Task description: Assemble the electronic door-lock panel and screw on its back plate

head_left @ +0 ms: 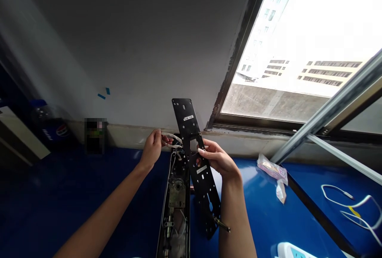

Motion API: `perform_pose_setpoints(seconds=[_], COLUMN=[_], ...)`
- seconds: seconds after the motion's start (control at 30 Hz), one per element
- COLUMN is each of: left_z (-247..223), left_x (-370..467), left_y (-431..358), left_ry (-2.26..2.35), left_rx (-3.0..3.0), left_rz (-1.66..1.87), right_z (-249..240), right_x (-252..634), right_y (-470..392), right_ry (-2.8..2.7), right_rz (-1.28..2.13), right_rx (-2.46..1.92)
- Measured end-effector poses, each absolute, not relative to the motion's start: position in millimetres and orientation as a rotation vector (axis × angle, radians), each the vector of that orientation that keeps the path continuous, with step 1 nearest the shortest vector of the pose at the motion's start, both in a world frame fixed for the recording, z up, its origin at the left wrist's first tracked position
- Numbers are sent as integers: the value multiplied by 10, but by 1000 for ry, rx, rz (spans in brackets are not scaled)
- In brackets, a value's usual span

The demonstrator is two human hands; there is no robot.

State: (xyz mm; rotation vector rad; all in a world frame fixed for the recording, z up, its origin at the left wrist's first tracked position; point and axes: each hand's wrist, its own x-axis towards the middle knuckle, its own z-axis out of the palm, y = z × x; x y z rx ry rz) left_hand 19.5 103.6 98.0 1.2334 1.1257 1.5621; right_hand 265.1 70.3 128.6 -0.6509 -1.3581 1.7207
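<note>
My right hand [221,159] grips a long black metal plate [205,182] by its right edge, thumb on the face. The plate is tilted, has many holes, white labels and a brass-coloured post [222,225] near its lower end. A white cable [173,135] is pinched in the fingers of my left hand [152,146] and runs to the top of an open, narrow housing [178,194]. Inside the housing, which looks like a door lock body, are metal mechanism parts and thin white wires. The plate hangs above and beside its right side, covering part of it.
A blue table [131,210] lies beneath, against a grey wall [134,51] and a window. At right are a plastic packet [273,168], a metal frame bar [298,142], a white cord [336,191] and a power strip [294,251]. A Pepsi bottle [58,130] stands at left.
</note>
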Motion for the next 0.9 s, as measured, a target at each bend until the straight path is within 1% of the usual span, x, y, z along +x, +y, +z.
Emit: perform_pose_setpoints(seconds=[0.2,0.4,0.5,0.73,0.9], left_z=[1018,1207,1279,1084,1082], left_x=[225,318,344,232,253], left_y=[1023,775,717,990,894], left_ry=[1099,1117,1174,1166,1092], left_rx=[1272,1527,1561,1326,1417], left_rz=[1546,1483,1485,1510,1447], right_z=[1192,1052,993,924,879], right_x=[2672,2576,2535,2555,2519], right_y=[512,410,375,313,356], right_ry=[-1286,-1181,-1172,-1175,-1166], right_rz=[1727,1697,1725,1739,1704], right_rx=[-680,-725,-730,-732,-731])
